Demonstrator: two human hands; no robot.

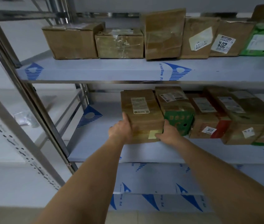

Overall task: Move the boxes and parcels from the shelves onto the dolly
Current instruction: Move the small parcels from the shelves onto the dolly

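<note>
While my left hand (120, 130) and right hand (168, 132) clasped the taped brown cardboard box (141, 113) at nine and three o'clock, it seemed stiff, moderately heavy.

Brown box (141, 113), yellow sticker (153, 134)

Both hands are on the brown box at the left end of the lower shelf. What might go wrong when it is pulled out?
1. The brown box sits tight against the green-fronted box; pulling may drag that neighbour off the shelf edge.
2. The right hand is squeezed between both boxes, so its grip looks shallow and may slip.
3. The left hand holds only the side, nothing supports the bottom.
</note>
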